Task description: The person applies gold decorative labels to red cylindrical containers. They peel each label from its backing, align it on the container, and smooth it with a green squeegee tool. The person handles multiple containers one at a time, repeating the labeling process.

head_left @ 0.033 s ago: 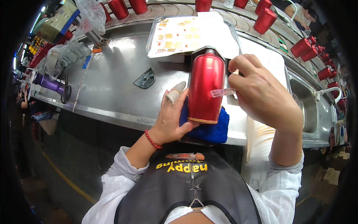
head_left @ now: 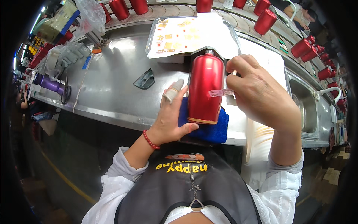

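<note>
The left grip (head_left: 167,120) is spread wide, while the right grip (head_left: 259,89) curls into a pinch.

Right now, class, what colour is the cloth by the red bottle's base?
The cloth is bright blue; it shows best in the head view.

Lying on the shiny metal surface (head_left: 113,84): dark angular piece (head_left: 144,80), strip of blue tape (head_left: 87,62), purple cylindrical object (head_left: 48,83).
</note>
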The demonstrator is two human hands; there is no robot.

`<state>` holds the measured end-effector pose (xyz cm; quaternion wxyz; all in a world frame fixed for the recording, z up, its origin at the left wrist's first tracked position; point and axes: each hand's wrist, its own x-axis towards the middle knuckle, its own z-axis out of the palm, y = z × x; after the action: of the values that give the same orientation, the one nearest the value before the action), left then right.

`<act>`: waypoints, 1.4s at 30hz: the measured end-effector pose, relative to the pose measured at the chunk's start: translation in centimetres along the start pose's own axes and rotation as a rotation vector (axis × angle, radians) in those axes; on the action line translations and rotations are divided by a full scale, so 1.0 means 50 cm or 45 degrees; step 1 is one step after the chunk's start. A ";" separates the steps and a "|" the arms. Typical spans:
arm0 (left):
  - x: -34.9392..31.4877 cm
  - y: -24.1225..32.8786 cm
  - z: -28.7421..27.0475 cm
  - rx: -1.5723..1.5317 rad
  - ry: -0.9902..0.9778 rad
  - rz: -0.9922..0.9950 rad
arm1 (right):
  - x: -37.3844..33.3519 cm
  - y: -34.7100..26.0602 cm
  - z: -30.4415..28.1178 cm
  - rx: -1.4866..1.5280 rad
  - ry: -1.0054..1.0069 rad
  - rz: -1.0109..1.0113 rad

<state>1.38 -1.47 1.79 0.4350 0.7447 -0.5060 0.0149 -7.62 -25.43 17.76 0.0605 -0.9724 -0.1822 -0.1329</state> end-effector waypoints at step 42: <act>0.148 0.007 0.057 -0.457 0.232 -0.271 | -0.076 -0.048 0.169 0.277 0.353 0.405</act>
<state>3.51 -8.88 3.68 0.6035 0.7001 -0.3778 -0.0541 -9.91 -23.07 8.77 0.2096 -0.9490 -0.0299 -0.2334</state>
